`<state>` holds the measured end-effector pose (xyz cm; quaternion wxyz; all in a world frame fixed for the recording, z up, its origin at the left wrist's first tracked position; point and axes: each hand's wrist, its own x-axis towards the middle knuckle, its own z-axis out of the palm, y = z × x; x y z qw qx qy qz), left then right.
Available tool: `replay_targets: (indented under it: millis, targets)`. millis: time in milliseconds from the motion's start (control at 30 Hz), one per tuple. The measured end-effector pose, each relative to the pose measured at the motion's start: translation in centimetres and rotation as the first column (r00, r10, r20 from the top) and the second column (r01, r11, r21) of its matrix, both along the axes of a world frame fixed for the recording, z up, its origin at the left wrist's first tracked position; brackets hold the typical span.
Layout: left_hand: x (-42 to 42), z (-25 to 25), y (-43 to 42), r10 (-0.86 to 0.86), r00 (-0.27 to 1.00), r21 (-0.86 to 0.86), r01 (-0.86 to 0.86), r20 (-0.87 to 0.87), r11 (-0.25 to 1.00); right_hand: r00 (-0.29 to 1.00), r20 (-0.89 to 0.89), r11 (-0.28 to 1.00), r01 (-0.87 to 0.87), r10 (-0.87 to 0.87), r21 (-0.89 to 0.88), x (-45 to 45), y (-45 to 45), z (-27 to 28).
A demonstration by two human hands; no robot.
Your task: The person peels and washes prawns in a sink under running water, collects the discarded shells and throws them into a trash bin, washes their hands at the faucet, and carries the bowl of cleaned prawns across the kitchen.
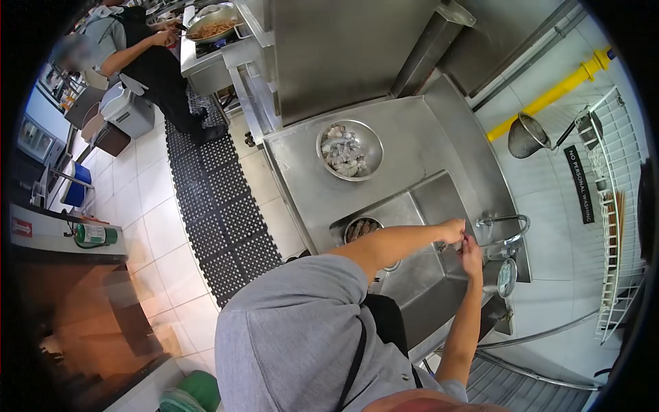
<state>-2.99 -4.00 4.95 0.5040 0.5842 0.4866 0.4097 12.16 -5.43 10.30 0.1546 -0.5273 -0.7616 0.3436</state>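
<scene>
The bit between the left hand and right hand is too small to name. The left arm hides some of the pot. The bottom edge cuts off the green bin. Another person's head is blurry.

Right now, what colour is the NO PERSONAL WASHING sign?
Black sign with white lettering, clearest in the head view.

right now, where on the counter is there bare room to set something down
Bare: counter between bowl and splashback, plus the strip between bowl and sink. Crowded: by the tap, with left hand, right hand and container.
</scene>
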Motion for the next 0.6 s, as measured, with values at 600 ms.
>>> replay_targets:
  millis: [600]
  targets:
    - [1.4, -2.0, 1.3, -0.049, 0.828, -0.067, 0.104, 0.558, 0.992, 0.946, -0.127, 0.93, 0.258, -0.298, -0.261, 4.1, 1.7, -3.8]
